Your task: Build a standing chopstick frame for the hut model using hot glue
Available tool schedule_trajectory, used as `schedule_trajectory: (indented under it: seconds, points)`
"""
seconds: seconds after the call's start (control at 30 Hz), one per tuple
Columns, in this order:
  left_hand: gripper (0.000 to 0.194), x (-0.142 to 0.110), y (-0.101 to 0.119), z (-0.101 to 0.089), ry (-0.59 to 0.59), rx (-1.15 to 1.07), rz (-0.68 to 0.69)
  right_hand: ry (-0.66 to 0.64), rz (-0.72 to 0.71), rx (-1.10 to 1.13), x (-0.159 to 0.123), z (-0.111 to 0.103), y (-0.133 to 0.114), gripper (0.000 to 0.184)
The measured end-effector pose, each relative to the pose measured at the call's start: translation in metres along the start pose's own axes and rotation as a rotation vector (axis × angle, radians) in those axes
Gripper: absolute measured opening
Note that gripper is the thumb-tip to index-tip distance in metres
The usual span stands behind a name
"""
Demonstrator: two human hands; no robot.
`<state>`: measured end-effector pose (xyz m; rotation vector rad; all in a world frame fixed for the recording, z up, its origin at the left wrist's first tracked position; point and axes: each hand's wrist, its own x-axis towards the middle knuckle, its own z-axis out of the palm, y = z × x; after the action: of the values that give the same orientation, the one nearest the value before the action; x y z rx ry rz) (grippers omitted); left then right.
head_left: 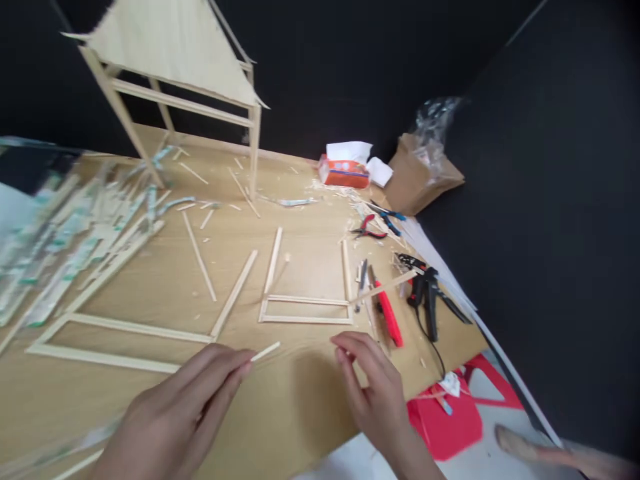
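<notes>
My left hand (185, 413) is low at the front of the wooden table (300, 400), fingers pinched on a short thin wooden stick (266, 351) whose tip pokes out to the right. My right hand (373, 383) hovers near the table's front edge with its fingers curled loosely and apart, holding nothing. Just beyond both hands lies a small rectangular frame of wooden sticks (305, 310). A larger stick frame (125, 333) lies to the left of it.
A tall stick structure with a slanted roof (175, 53) stands at the back left. A pile of wrapped sticks (65, 247) lies left. Red cutter (389, 313), black glue gun (425, 293), pliers (370, 228), tissue box (345, 170) and a brown bag (420, 177) crowd the right side.
</notes>
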<state>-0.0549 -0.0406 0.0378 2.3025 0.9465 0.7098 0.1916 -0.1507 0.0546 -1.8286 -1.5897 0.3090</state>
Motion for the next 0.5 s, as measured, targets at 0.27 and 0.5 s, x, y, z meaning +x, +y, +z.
schedule_trajectory:
  seconds: [0.27,0.5]
  points:
    - [0.029,0.019,0.029,0.029,-0.342,-0.559,-0.515,0.354,0.446,-0.327,-0.031,-0.077,0.08,0.023]
    - [0.032,0.02,0.053,0.046,-0.414,-0.823,-0.721,0.323,0.538,-0.241,-0.02,-0.065,0.101,0.035]
